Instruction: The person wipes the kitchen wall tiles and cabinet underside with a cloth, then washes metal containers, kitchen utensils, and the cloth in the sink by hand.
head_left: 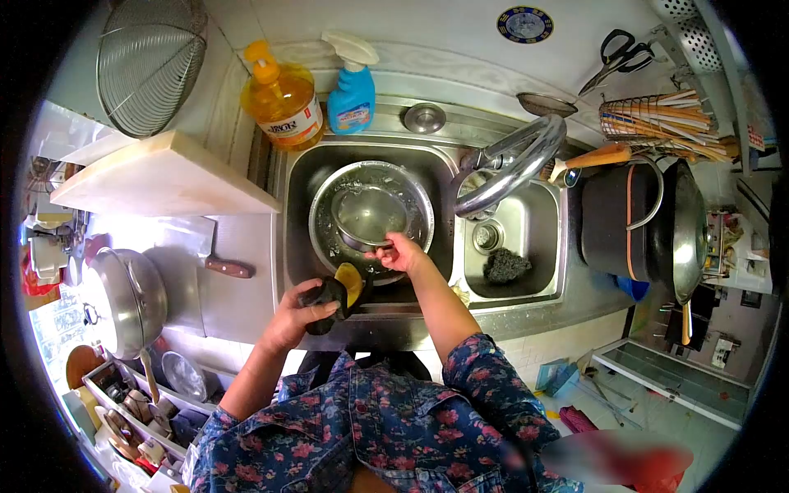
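Note:
My left hand (302,316) is closed around a dark, rounded object (325,307) at the front edge of the left sink basin. A yellow piece (349,283) shows at its far side; I cannot make out what kind of thing it is. With bent fingers my right hand (398,253) grips the near rim of a small metal bowl (370,215). That bowl is tilted inside a larger metal basin (427,215), wet with droplets and suds, which sits in the left sink (297,185).
A curved faucet (514,168) stands by the smaller right sink (546,222), which holds a dark scouring pad (506,266). Behind are an orange soap bottle (283,107) and a blue spray bottle (352,100). A cleaver (228,267) lies left, near a cutting board (164,177).

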The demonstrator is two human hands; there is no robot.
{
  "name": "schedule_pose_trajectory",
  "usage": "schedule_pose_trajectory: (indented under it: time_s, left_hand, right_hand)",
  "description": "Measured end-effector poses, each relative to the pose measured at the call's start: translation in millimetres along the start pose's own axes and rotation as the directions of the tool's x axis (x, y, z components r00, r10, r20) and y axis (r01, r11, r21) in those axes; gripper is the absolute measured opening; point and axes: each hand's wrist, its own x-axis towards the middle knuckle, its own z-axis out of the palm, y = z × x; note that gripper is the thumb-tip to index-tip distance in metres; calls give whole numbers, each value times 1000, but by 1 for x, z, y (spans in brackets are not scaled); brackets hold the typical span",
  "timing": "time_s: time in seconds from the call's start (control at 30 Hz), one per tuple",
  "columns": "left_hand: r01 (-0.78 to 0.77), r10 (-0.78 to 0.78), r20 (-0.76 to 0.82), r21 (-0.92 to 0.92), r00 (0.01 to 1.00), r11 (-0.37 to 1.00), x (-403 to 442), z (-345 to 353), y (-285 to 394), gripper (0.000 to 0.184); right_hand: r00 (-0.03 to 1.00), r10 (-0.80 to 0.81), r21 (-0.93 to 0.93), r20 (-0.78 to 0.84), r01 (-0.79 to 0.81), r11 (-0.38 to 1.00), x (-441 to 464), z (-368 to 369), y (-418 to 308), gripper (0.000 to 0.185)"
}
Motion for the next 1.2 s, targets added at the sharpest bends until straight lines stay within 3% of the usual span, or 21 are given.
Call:
schedule_pose_trajectory:
  time_s: [0.07, 0.13, 0.17, 0.2, 0.27, 0.3, 0.37, 0.43, 0.47, 0.57, 0.6, 0.7, 0.73, 0.77, 0.83, 0.93, 1.2]
  left_hand:
    - [-16, 16, -40, 2, 999, 1000, -2, 0, -3, 42]
    - [-41, 41, -26, 18, 999, 999, 0, -10, -8, 45]
    - [-53, 53, -16, 27, 998, 998, 2, -16, -9, 46]
    - [-52, 53, -30, 18, 998, 998, 3, -21, -11, 47]
    - [-50, 50, -54, -2, 997, 999, 4, -28, -13, 48]
    - [-78, 78, -54, 1, 995, 997, 5, -29, -14, 42]
    - [-136, 136, -59, 5, 989, 991, 5, -28, -16, 31]
    - [-154, 154, -50, 9, 987, 988, 4, -28, -15, 34]
    - [-162, 163, -44, 13, 986, 987, 4, -28, -14, 36]
    - [-94, 94, -69, 4, 993, 996, -5, -21, -4, 51]
    - [-105, 105, -81, 2, 991, 994, -6, -20, -4, 51]
    - [-130, 129, -104, -2, 986, 992, -9, -19, -5, 54]
    - [-131, 130, -103, -2, 986, 991, -11, -18, -6, 55]
    - [-131, 130, -101, -1, 986, 991, -12, -18, -6, 56]
    - [-131, 132, -68, 16, 989, 991, -13, -20, -6, 57]
    - [-129, 128, -73, -9, 989, 992, -14, -23, -11, 56]
    - [-202, 199, -50, -77, 979, 976, -3, -19, -19, 48]
  right_hand:
    - [997, -71, 18, 44, 70, 997, 2, 4, 13, 45]
    - [927, -318, -397, -197, 221, 891, -20, 17, 18, 48]
    - [845, -463, -591, -267, 236, 771, -42, 32, 17, 49]
    - [784, -544, -742, -299, 168, 649, -84, 58, 9, 63]
    - [571, -804, -953, -165, 116, 278, -82, 48, 16, 71]
    - [457, -888, -996, -50, 43, 78, -84, 45, 19, 75]
    - [442, -895, -998, 64, 48, -48, -99, 41, 16, 88]
    - [396, -890, -974, 225, 56, -222, -119, 43, 11, 94]
    - [389, -885, -966, 257, 74, -248, -128, 45, 11, 102]
    - [338, -877, -939, 342, 100, -328, -154, 47, 13, 101]
    - [264, -893, -931, 364, 130, -341, -157, 44, 14, 99]
    - [37, -933, -891, 357, 314, -328, -150, 36, 15, 88]
    - [412, -910, -863, 44, 474, 173, -147, 31, 14, 72]
    - [555, -832, -674, -9, 611, 415, -150, 33, 13, 56]
    - [840, -539, -305, -65, 497, 812, -161, 34, 12, 45]
    - [881, -466, -76, 76, 471, 879, -180, 38, 18, 40]
    - [910, -392, 44, 137, 390, 920, -212, 10, 23, 47]
